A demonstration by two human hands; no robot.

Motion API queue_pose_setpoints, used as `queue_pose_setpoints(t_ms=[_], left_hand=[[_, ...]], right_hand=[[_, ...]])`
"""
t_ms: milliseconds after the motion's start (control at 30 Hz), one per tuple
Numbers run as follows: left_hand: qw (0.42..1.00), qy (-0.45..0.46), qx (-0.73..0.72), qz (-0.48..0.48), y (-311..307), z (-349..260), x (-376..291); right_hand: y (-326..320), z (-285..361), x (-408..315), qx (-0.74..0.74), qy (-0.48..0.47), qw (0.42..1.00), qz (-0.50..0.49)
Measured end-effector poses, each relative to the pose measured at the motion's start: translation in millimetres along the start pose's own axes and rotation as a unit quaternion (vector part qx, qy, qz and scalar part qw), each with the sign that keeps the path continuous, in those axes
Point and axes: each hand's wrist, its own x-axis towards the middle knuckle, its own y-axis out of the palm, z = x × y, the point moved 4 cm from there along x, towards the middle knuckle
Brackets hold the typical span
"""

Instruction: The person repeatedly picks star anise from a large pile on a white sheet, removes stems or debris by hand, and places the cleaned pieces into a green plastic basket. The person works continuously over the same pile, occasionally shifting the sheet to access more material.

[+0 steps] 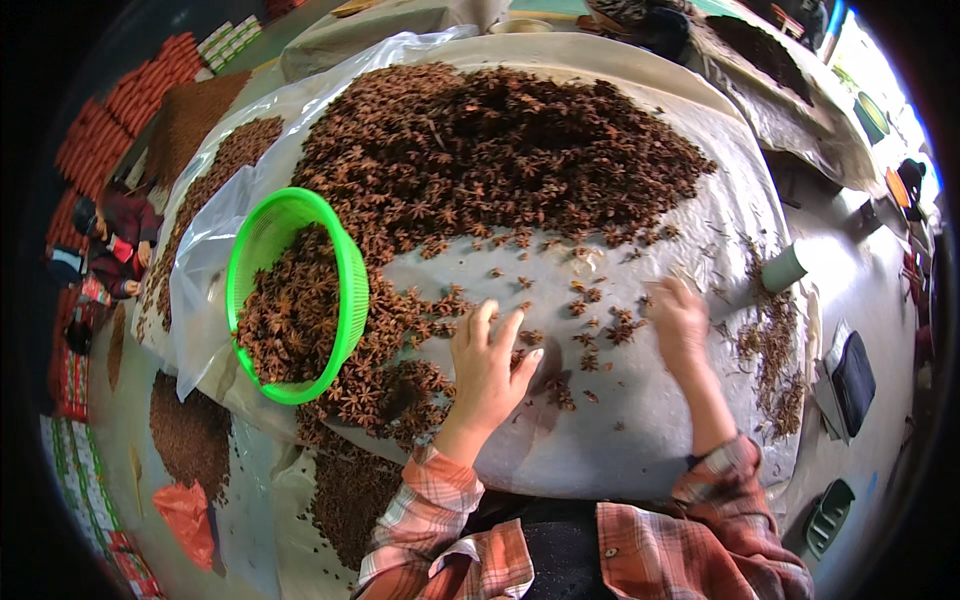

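Note:
Star anise lies all over a plastic-covered table before me, with a large dark heap of star anise [510, 150] at the far side. My left hand [487, 367] hovers over the table's middle, fingers spread, beside loose pods. To its left a bright green plastic basket [352, 300] rests tilted on its side, full of star anise that meets the pile under it. My right hand [679, 322] is blurred over the right part of the sheet; whether its curled fingers hold anything cannot be made out. Scattered star anise pods [589, 337] lie between my hands.
Stem-like debris [772, 367] lines the table's right edge near a grey-green cylinder [784, 268]. On the floor at right are a dark cushioned seat [853, 382] and a green plastic stool [830, 517]. A person [120, 240] sits at left near stacked red sacks [90, 146]. An orange-red bag [186, 521] lies lower left.

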Motion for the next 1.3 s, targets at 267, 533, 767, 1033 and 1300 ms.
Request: queue_pose_setpoints(t_ms=[267,533,767,1033,1300], left_hand=[[0.952,-0.057,0.233,0.191,8.2,30.1,-4.1],[0.985,0.017,-0.153,-0.073,48.5,-6.2,-3.6],[0.901,-0.141,-0.409,-0.016,70.8,-8.3,-27.5],[0.979,-0.079,-0.144,-0.122,21.8,-7.2,-26.4],[0.995,0.005,0.095,0.026,75.0,25.2,90.9]], right_hand=[[83.7,34.6,0.1,-0.208,-0.208,0.922,0.252],[76.9,52.5,-7.0,-0.157,-0.201,0.963,0.087],[48.2,57.8,-50.2,0.000,-0.256,0.966,0.018],[-5.2,19.8,-93.6,0.094,-0.121,0.984,-0.088],[2.9,13.5,-94.9,0.157,-0.138,0.978,0.008]])
